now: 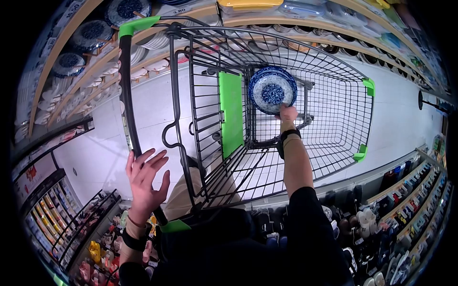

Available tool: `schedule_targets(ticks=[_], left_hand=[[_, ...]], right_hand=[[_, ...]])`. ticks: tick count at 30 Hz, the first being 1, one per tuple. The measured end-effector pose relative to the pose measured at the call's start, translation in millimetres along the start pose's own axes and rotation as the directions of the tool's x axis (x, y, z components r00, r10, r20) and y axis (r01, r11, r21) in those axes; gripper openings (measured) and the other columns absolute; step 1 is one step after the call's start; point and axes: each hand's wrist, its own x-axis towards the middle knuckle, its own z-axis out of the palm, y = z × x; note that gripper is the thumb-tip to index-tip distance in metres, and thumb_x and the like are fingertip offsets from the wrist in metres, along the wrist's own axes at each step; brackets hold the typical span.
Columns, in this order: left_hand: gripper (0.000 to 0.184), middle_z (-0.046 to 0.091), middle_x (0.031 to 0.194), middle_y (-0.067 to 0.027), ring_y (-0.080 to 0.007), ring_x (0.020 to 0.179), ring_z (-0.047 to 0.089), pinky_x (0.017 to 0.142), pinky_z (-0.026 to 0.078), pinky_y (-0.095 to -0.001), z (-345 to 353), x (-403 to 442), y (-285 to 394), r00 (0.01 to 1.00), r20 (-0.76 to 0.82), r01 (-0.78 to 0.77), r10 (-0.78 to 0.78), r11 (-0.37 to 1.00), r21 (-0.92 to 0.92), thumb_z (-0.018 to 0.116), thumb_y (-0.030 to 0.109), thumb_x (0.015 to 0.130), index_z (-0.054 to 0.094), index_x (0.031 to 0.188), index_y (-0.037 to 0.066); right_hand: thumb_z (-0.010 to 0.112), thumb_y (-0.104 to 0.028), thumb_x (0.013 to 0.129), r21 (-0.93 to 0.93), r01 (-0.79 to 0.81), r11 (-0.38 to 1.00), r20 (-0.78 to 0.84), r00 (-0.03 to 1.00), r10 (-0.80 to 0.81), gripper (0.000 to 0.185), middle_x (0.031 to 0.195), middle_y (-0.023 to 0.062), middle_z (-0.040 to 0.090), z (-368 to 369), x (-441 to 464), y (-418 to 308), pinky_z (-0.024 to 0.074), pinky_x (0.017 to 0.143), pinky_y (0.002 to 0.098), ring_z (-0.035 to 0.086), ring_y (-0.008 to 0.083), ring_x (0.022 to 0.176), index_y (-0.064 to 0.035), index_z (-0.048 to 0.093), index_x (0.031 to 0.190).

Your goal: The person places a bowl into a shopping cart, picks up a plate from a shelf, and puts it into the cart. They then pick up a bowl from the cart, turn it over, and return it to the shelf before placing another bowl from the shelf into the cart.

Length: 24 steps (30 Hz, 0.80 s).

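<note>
A blue-and-white patterned plate (273, 90) is inside the wire shopping cart (334, 119), close to the green seat panel (231, 114). My right hand (287, 114) reaches down into the cart and grips the plate's near rim, thumb on top. Whether more plates lie beneath it, I cannot tell. My left hand (147, 183) is beside the cart's dark handlebar (128, 86), fingers spread and not wrapped round it. Green corner pieces cap the handlebar and the cart's front.
Shelves beyond the cart hold blue patterned plates (90, 34), white dishes (155, 42) and a yellow-lidded container (250, 4). Shoes (366, 221) fill racks on my near side at right. Colourful slippers (95, 250) are at lower left. White floor (90, 164) shows around the cart.
</note>
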Motion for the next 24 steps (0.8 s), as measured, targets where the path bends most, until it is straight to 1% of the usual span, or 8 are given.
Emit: schedule_targets(ticks=[3, 4, 6, 7, 15, 16, 21, 24], left_hand=[[0.031, 0.064, 0.111, 0.0005, -0.021, 0.113, 0.052, 0.109, 0.022, -0.0462, -0.2, -0.5, -1.2, 1.0, 0.016, 0.009, -0.009, 1.0, -0.004, 0.068, 0.006, 0.071, 0.064, 0.101, 0.01], [0.032, 0.064, 0.111, -0.0001, -0.0215, 0.114, 0.051, 0.109, 0.021, -0.047, 0.5, -1.1, -1.9, 1.0, 0.02, 0.011, -0.011, 1.0, -0.015, 0.068, 0.005, 0.071, 0.064, 0.102, 0.01], [0.033, 0.064, 0.112, -0.0014, -0.0224, 0.116, 0.051, 0.109, 0.021, -0.0488, 2.8, -4.2, -5.5, 1.0, 0.026, 0.015, -0.015, 1.0, -0.02, 0.068, 0.005, 0.07, 0.063, 0.103, 0.01], [0.034, 0.063, 0.114, -0.0011, -0.022, 0.116, 0.05, 0.109, 0.021, -0.0496, 4.3, -7.2, -8.7, 0.999, 0.037, 0.022, -0.02, 0.999, -0.038, 0.069, 0.006, 0.071, 0.063, 0.104, 0.011], [0.03, 0.062, 0.115, 0.0031, -0.017, 0.115, 0.052, 0.11, 0.022, -0.0426, 3.8, -8.1, -12.5, 0.999, -0.019, -0.035, 0.033, 0.995, -0.089, 0.068, 0.012, 0.074, 0.065, 0.103, 0.014], [0.031, 0.062, 0.115, 0.0036, -0.0168, 0.115, 0.052, 0.11, 0.022, -0.0422, 0.8, -8.0, -11.6, 0.999, -0.022, -0.041, 0.039, 0.995, -0.096, 0.068, 0.011, 0.074, 0.066, 0.104, 0.014], [0.031, 0.061, 0.115, 0.0042, -0.0166, 0.116, 0.051, 0.11, 0.023, -0.0415, -2.1, -10.5, -13.7, 0.998, -0.029, -0.066, 0.062, 0.984, -0.163, 0.063, 0.008, 0.074, 0.066, 0.104, 0.014], [0.031, 0.061, 0.114, 0.0032, -0.0173, 0.116, 0.05, 0.11, 0.023, -0.0429, 0.0, -15.8, -16.2, 0.992, -0.078, -0.112, 0.097, 0.97, -0.218, 0.06, 0.005, 0.074, 0.066, 0.104, 0.013]], right_hand=[[0.065, -0.029, 0.083, -0.06, 0.052, 0.997, 0.035, 0.998, -0.05, 0.043, 0.066, 0.0196, 0.065, 8.8, 11.6, 20.2, 0.0533, 0.04, 0.0319, 0.063, 0.0282, 0.043, 0.0134, 0.06, 0.077], [0.063, -0.032, 0.082, -0.046, 0.007, 0.999, 0.043, 0.999, -0.005, 0.044, 0.069, 0.0195, 0.066, 4.1, 1.3, 10.9, 0.0555, 0.051, 0.0378, 0.067, 0.0293, 0.057, 0.0114, 0.062, 0.075], [0.062, -0.032, 0.078, -0.445, 0.216, 0.869, 0.009, 0.972, -0.237, 0.037, 0.066, 0.0148, 0.064, 56.1, 63.8, 89.3, 0.0523, 0.058, 0.0435, 0.067, 0.0304, 0.066, 0.0036, 0.062, 0.067], [0.063, -0.033, 0.078, -0.47, 0.209, 0.858, 0.012, 0.973, -0.23, 0.038, 0.068, 0.015, 0.065, 62.0, 68.0, 95.6, 0.0526, 0.059, 0.043, 0.067, 0.0303, 0.067, 0.0039, 0.061, 0.07], [0.072, -0.044, 0.071, -0.245, -0.082, 0.966, -0.023, 0.997, 0.079, 0.059, 0.085, 0.0162, 0.067, 43.4, 43.5, 62.9, 0.0548, 0.072, 0.039, 0.068, 0.03, 0.08, 0.0056, 0.052, 0.097], [0.067, -0.042, 0.073, -0.241, -0.098, 0.966, -0.017, 0.995, 0.097, 0.051, 0.09, 0.0182, 0.068, 32.5, 24.6, 45.8, 0.0532, 0.078, 0.0398, 0.067, 0.0321, 0.084, 0.0045, 0.061, 0.094], [0.07, -0.035, 0.073, -0.323, 0.052, 0.945, -0.185, 0.976, -0.117, 0.049, 0.084, 0.0208, 0.067, 51.5, 48.4, 86.0, 0.0517, 0.08, 0.0438, 0.066, 0.0367, 0.079, 0.0053, 0.054, 0.096], [0.069, -0.031, 0.073, -0.258, 0.026, 0.966, -0.108, 0.993, -0.056, 0.048, 0.09, 0.0222, 0.066, 37.3, 49.6, 95.2, 0.052, 0.079, 0.0435, 0.066, 0.0376, 0.081, 0.0051, 0.052, 0.099]])
